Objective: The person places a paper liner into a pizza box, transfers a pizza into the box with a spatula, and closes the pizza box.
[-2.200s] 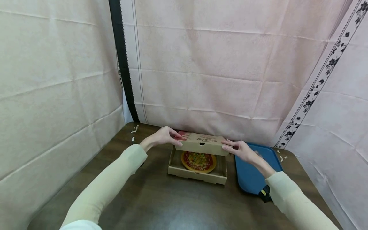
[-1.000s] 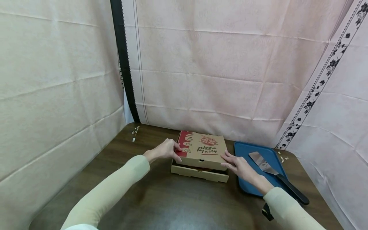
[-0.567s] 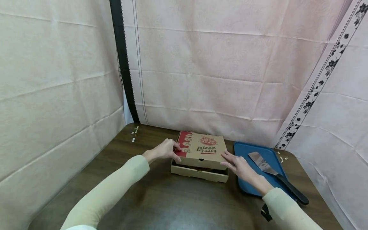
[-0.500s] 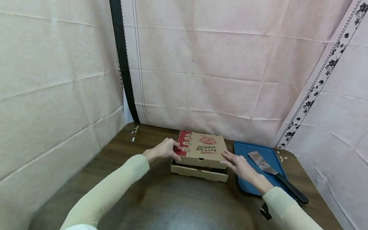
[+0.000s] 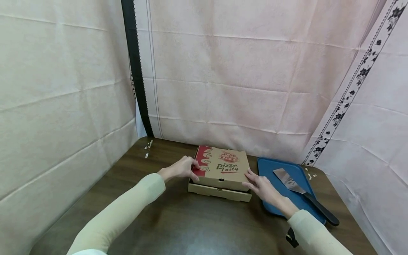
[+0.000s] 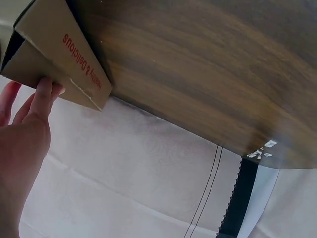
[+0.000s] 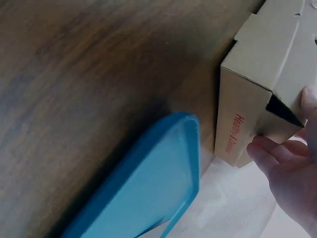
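A cardboard pizza box with a red printed band sits at the back of the table. Its lid is almost down over the base, with a narrow slit along the front and the inside hidden. My left hand grips the lid's front left corner, thumb at the front and fingers on top and side. At the front right corner my right hand holds the lid the same way. The left wrist view shows the box's side by my fingers; the right wrist view shows a dark gap under the lid's corner.
Right of the box lies a blue tray, under my right forearm. A spatula with a black handle rests across it. Brown tabletop stretches in front. Cloth curtains hang behind and at both sides.
Both hands have brought the lid down from a raised position, covering the pizza that showed inside. In the last half second the gap at the front has narrowed. The spatula has come into view.
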### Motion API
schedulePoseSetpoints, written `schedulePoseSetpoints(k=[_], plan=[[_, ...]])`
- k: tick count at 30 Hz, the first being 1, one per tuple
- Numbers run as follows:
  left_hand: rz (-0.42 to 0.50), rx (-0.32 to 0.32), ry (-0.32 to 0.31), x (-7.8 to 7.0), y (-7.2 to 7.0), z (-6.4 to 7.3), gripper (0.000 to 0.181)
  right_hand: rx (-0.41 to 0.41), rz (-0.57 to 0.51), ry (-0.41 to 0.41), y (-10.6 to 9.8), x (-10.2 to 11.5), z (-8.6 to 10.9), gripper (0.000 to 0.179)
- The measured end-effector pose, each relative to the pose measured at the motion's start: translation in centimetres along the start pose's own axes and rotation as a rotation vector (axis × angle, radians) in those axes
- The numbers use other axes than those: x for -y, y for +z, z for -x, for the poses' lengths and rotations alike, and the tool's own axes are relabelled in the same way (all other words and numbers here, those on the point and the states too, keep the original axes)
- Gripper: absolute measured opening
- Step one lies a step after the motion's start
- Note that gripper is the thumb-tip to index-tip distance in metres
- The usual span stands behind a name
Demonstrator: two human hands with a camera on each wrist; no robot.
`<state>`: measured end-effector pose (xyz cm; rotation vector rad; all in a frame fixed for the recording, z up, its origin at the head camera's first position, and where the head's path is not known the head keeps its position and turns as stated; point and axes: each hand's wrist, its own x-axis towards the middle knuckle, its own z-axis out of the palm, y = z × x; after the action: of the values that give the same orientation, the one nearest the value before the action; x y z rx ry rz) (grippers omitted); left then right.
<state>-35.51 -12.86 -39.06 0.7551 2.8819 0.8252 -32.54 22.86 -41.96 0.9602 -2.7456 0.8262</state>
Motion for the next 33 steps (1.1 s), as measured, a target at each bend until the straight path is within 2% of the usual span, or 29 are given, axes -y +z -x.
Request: schedulePoseSetpoints(k=[6,12,14,18,22,25,27,33], plan=[[-0.016,0.011,0.025,0.2,0.6,0.1,0.049,-0.008,0.058,0.001,0.7,0.0,0.4,0.059],[-0.054,0.007,0.052,0.2,0.9,0.3,0.051,-0.005,0.105,0.019,0.4,0.4,0.5,0.059],[-0.052,0.002,0.083,0.1,1.0,0.1,0.044,-0.038,0.120,0.034,0.2,0.4,0.2,0.058],[-0.111,-0.072,0.077,-0.7,1.1,-1.1,0.046,-0.128,0.156,0.113,-0.4,0.7,-1.6,0.060],[-0.189,-0.135,-0.064,-2.0,1.9,-3.1,0.059,-0.154,0.196,0.204,-0.4,1.4,-4.3,0.068],[-0.179,-0.147,-0.167,-2.9,3.0,-4.3,0.064,-0.137,0.228,0.245,0.4,1.5,-6.0,0.072],[-0.167,-0.153,-0.209,-3.1,3.9,-4.8,0.065,-0.119,0.245,0.279,1.3,1.3,-6.7,0.073],[-0.226,-0.146,-0.309,-2.7,6.2,-5.9,0.064,-0.082,0.237,0.372,3.9,0.7,-7.4,0.073]])
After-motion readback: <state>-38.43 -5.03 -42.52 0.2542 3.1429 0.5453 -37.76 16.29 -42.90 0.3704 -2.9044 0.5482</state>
